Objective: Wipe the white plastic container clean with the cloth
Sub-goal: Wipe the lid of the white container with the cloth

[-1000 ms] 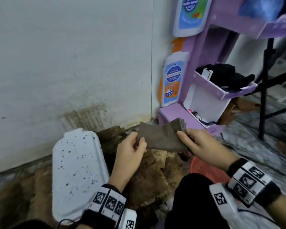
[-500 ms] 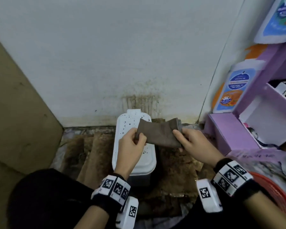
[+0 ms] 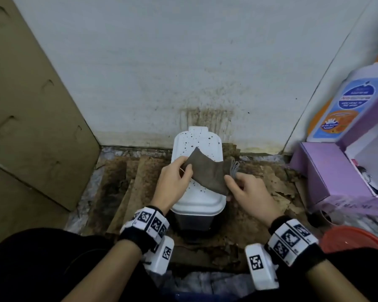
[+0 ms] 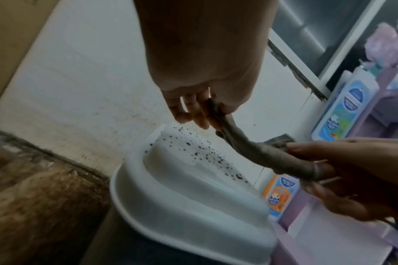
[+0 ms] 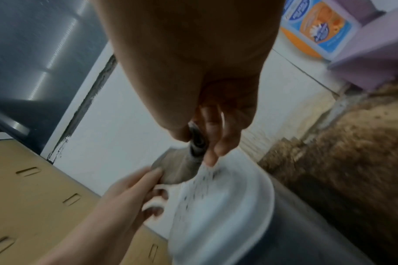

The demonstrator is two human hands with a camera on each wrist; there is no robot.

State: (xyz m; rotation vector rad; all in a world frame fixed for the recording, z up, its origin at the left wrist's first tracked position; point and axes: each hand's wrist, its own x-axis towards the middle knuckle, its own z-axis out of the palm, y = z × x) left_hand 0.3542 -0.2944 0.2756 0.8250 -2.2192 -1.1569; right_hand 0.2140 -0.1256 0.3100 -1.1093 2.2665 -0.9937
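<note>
A white plastic container [image 3: 202, 199] with a dark body stands on the floor against the wall, its lid [image 4: 186, 190] speckled with black spots. A folded grey-brown cloth [image 3: 210, 172] is stretched just above the lid between both hands. My left hand [image 3: 176, 178] pinches the cloth's left end [image 4: 216, 114] between thumb and fingers. At the cloth's right end, my right hand [image 3: 242, 188] pinches the layered folded edge [image 5: 196, 145]. The lid [image 5: 218, 206] lies directly under the cloth.
Stained brown cardboard [image 3: 127, 188] covers the floor around the container. A large cardboard box [image 3: 31, 118] stands at the left. At the right are a purple display stand [image 3: 327, 171] with bottle pictures and a red basin [image 3: 354, 243]. The wall behind is dirt-splashed.
The head view has swung left and down, centring the container. Both hands, still holding the cloth, have come over the container's lid.
</note>
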